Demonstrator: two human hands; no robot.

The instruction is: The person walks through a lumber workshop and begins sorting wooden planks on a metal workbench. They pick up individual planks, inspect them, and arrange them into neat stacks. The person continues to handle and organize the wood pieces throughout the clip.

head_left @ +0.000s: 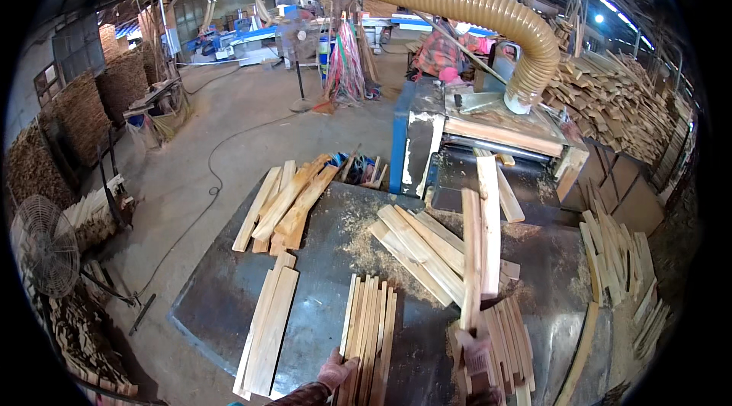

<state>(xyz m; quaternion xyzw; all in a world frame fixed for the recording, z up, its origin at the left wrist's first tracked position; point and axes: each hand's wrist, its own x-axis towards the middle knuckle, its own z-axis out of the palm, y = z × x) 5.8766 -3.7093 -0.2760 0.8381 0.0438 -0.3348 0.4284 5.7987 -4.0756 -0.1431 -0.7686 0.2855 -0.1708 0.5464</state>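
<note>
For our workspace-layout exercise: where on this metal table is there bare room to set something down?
Bare: beyond the left hand, between the left board stack and middle slat bundle; also from that stack to the table's left edge. Crowded: around the right hand, among slats and boards.

No words, labels, numbers or signs are showing legibly: the wooden strips (pixel 367 337) and the counter (pixel 319 318) are bearing nothing readable, and any markings on the blue machines (pixel 255 36) behind are appearing too small to read.
</note>
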